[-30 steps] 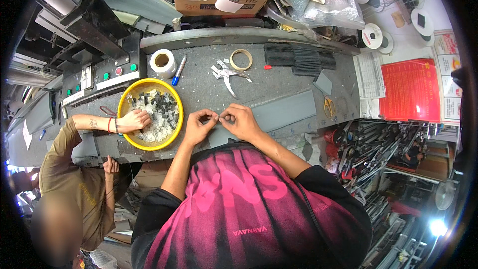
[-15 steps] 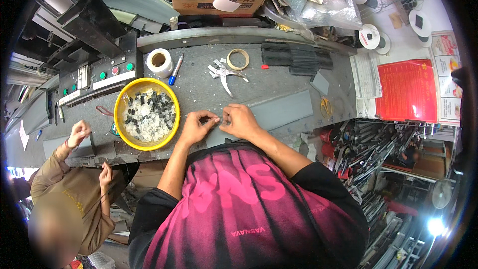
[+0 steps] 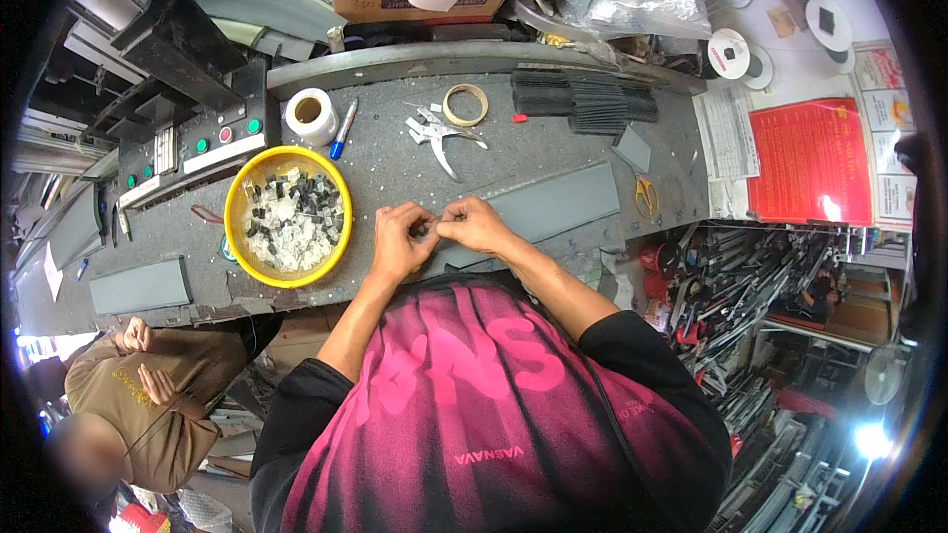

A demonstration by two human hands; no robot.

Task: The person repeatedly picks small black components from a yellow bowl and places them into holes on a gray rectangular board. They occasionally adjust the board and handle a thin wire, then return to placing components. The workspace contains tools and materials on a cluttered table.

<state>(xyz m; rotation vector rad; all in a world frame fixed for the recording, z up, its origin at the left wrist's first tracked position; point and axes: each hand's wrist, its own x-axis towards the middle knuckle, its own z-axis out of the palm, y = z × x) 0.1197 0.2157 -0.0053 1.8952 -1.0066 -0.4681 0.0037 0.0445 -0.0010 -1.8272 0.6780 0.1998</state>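
My left hand (image 3: 401,239) and my right hand (image 3: 476,225) meet near the front of the bench, fingertips pinched together. Whatever sits between the fingers is too small to make out. Beneath and beside the right hand lies a long flat grey strip (image 3: 558,199), slanting away to the right. To the left of my left hand stands a yellow basket (image 3: 348,217), filled with small clear and black plastic pieces (image 3: 296,222). Beyond the hands are silver pliers (image 3: 441,141) with a few light pieces by their jaws.
A tape ring (image 3: 465,106), white roll (image 3: 299,126), blue-capped marker (image 3: 344,130), black ribbed strips (image 3: 612,101) and yellow scissors (image 3: 647,195) lie on the bench. A machine with buttons (image 3: 197,143) stands left. A co-worker (image 3: 163,385) is at lower left, near another grey panel (image 3: 140,286).
My fingertips have come closer together, the left fingers curling more. The co-worker has leaned back and lowered both hands away from the bench, uncovering the grey panel there.
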